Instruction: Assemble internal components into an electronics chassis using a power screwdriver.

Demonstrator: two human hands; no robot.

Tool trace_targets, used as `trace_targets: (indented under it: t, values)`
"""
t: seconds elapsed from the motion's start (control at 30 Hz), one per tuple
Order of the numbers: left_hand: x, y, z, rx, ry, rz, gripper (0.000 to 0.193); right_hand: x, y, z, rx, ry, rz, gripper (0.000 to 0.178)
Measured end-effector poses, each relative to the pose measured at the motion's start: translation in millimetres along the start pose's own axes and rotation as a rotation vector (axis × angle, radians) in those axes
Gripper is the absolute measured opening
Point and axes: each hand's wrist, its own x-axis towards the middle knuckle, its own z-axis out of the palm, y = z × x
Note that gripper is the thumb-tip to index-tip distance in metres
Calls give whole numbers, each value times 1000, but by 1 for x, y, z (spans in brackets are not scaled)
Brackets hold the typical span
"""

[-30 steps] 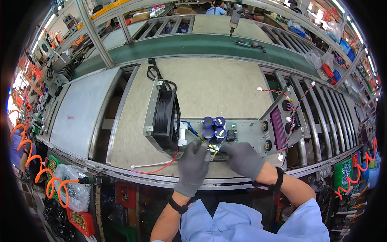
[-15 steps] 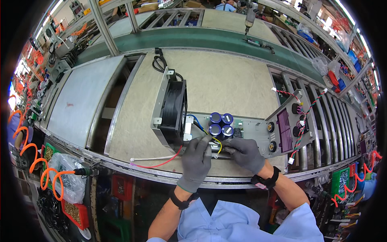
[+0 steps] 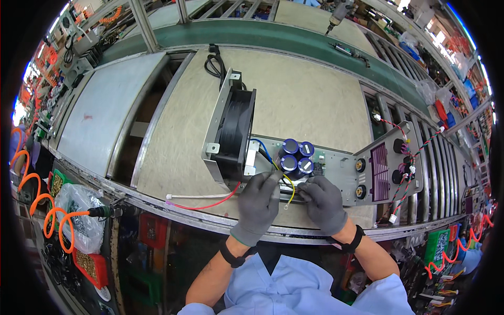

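Note:
A grey metal chassis (image 3: 344, 173) lies on the beige bench, with a black fan (image 3: 233, 134) standing in its left end panel. Several blue cylindrical capacitors (image 3: 295, 156) sit on the board at its middle. Both hands wear grey gloves. My left hand (image 3: 258, 203) rests at the near edge of the board with its fingertips pinched on the yellow wire (image 3: 289, 186). My right hand (image 3: 323, 202) presses fingers against the board's near edge beside it; what it grips is hidden. A red and a white wire (image 3: 202, 199) trail left from the chassis.
A hinged front panel (image 3: 388, 163) with sockets and red-white leads opens at the right. A black cable (image 3: 214, 63) lies behind the fan. A green conveyor belt (image 3: 294, 37) runs across the back. An orange coiled air hose (image 3: 39, 205) and a bag of screws (image 3: 79, 210) hang at left.
The view has drawn closer and shifted; both hands stay at the board's near edge, the left hand now pinching the yellow wire a little further right.

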Motion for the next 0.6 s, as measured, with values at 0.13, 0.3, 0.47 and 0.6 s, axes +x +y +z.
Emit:
trace_targets:
  t: [0.13,0.3,0.47,0.6]
  values:
    - [-2,-1,2,-3,-3,7,34,-2,1,3,-70,3,-47,19]
    - [-3,-3,3,-50,-11,-21,34,-1,-2,9,-132,-5,-74,19]
    - [-2,-2,2,21,39,53,29,5,-17,-2,-198,12,-84,23]
    - [-5,-1,2,22,37,50,30,15,-37,-8,-271,29,-205,23]
